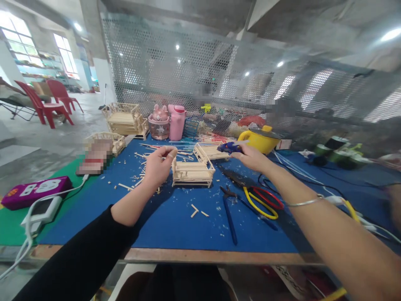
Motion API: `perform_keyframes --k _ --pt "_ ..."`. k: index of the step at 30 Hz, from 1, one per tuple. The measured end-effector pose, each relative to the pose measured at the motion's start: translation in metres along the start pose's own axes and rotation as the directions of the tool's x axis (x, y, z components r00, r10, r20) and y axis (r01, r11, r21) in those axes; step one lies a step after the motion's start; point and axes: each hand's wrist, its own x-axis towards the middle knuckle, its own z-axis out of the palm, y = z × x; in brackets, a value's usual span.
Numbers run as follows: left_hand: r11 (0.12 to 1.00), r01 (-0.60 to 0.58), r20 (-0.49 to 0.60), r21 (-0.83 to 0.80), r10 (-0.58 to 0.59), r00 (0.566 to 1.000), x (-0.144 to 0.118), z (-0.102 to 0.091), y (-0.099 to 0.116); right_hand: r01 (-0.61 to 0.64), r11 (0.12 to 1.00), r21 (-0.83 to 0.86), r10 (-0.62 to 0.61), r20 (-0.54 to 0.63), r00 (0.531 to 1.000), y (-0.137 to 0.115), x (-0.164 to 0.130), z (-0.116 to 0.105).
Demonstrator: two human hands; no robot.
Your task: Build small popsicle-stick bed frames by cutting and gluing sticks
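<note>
My left hand (159, 165) is closed in a pinch at the left end of a small wooden bed model (192, 172) built from thin sticks. What sits between its fingertips, if anything, is too small to make out. In my right hand (252, 158) is a blue glue gun (230, 147), with a pale glue stick showing at its back. Its nose is over a second stick-built model (211, 151), just behind the first. Loose wooden sticks (125, 187) and short bits (194, 211) lie around on the blue mat.
Blue-handled pliers (230, 213) and scissors with red and yellow handles (266, 200) lie front right. Behind stand a yellow pot (261, 140), a pink bottle (177, 123) and more stick models (125, 118). A phone (95, 156) and purple case (36, 191) sit left, with cables.
</note>
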Motion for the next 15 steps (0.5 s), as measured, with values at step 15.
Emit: perform_keyframes --k 15 --pt "0.923 0.078 0.126 -0.377 -0.032 0.992 -0.005 0.005 0.016 -0.008 0.99 -0.138 -0.023 -0.219 0.975 -0.047 0.021 0.036"
